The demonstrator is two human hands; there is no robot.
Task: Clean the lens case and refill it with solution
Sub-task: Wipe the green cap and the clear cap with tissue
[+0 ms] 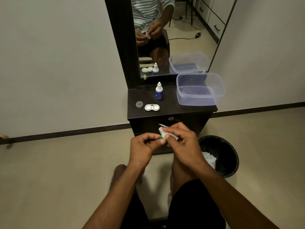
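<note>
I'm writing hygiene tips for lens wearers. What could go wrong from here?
1. The small green cap, pinched in the left hand and wiped with white tissue by the right hand, is held over bare floor; it could drop.
2. The white two-well lens case lies open near the dark cabinet's front edge, exposed to dust or a knock.

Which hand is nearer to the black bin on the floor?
The right hand. It holds a white tissue just left of the black bin; the left hand is farther left, pinching a green cap.
</note>
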